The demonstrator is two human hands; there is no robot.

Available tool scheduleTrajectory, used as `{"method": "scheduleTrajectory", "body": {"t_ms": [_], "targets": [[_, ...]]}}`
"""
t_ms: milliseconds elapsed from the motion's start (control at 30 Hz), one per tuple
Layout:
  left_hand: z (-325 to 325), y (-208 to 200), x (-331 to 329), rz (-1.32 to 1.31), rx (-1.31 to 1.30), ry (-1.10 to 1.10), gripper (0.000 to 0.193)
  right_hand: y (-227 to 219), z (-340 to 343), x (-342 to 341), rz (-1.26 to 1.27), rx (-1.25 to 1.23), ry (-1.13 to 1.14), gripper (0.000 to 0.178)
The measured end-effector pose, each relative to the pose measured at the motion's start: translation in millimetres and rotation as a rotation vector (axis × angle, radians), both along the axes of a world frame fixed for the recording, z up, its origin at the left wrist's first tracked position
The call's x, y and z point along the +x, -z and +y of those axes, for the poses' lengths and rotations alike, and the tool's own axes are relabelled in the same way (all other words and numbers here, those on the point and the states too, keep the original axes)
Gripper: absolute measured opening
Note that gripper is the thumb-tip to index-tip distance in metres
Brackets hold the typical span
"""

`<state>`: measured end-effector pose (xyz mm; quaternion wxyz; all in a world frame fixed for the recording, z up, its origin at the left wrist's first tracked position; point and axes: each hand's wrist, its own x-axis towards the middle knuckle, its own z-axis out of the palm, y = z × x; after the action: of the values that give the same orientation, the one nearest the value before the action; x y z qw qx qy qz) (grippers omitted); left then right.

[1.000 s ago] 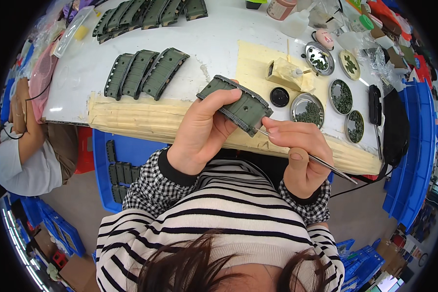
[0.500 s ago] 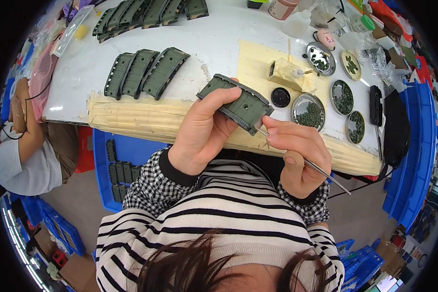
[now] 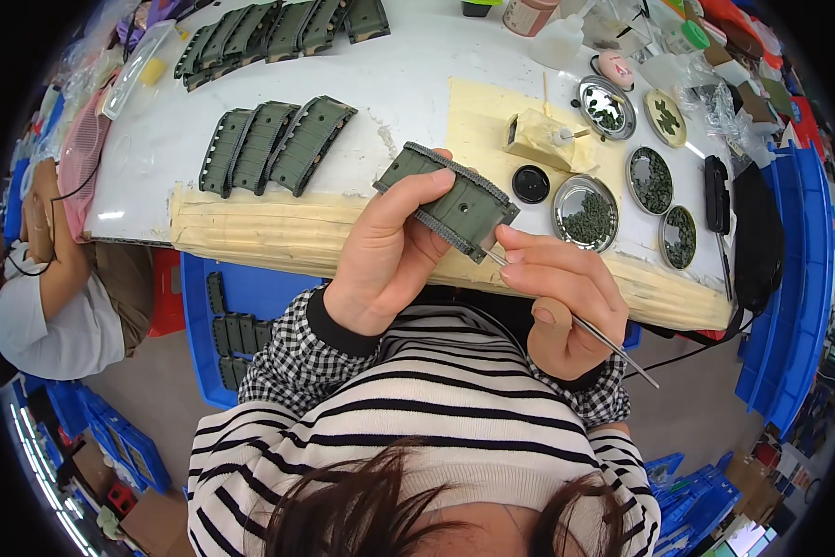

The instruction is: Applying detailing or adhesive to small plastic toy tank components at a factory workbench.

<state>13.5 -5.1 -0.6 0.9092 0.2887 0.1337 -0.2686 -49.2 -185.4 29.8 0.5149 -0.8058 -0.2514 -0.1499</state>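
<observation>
My left hand (image 3: 373,255) is closed on a curved dark green panel (image 3: 464,209) with ridged long edges and a small hole in its face. Thumb on top, fingers beneath, it keeps the panel tilted above the table's front edge. In my right hand (image 3: 575,311) is a thin metal rod-like tool (image 3: 614,347); its tip meets the panel's near right corner, and the exact tip shape is too small to make out. My right fingertips are at the same corner. Similar green panels (image 3: 267,148) lie side by side on the table to the left.
More panels (image 3: 283,30) are stacked at the back left. Steel dishes (image 3: 587,249) of small green pieces stand right, near a glue-like bottle in a cream block (image 3: 536,139) and a black round cap (image 3: 531,184). A blue bin (image 3: 204,325) sits below left. Another person's arm (image 3: 57,246) is at far left.
Both hands keep their holds, and the panel stays nearly in place. The tool's rear end has shifted slightly left and down. The whole view has moved slightly.
</observation>
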Motion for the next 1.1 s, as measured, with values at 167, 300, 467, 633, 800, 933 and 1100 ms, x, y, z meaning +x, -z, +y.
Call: {"method": "scheduleTrajectory", "body": {"t_ms": [167, 300, 467, 633, 800, 933, 1100], "targets": [[-0.2, 1.4, 0.4, -0.01, -0.004, 0.004, 0.034, 2.9, -0.1, -0.2, -0.014, 0.01, 0.006, 0.027], [0.3, 1.5, 0.2, -0.013, -0.002, -0.003, 0.034, 1.7, 0.3, 0.1, -0.012, 0.014, 0.008, 0.027], [1.1, 1.6, 0.7, -0.015, -0.01, 0.0, 0.034, 0.6, 0.6, 0.8, -0.012, 0.006, 0.004, 0.027], [1.3, -0.4, 0.1, -0.007, -0.013, 0.0, 0.035, 0.6, 1.3, 0.6, -0.007, 0.018, 0.003, 0.028], [0.8, 0.2, -0.3, -0.022, -0.015, -0.013, 0.036, 0.9, 2.5, 1.0, -0.018, 0.016, 0.008, 0.027], [0.4, 1.5, 0.0, -0.042, -0.015, -0.008, 0.036, 2.3, 2.0, 1.2, -0.027, 0.021, 0.008, 0.026], [0.5, 2.0, 0.0, -0.042, -0.008, -0.005, 0.036, 3.3, 1.0, 1.7, -0.038, 0.023, 0.004, 0.024]]}}
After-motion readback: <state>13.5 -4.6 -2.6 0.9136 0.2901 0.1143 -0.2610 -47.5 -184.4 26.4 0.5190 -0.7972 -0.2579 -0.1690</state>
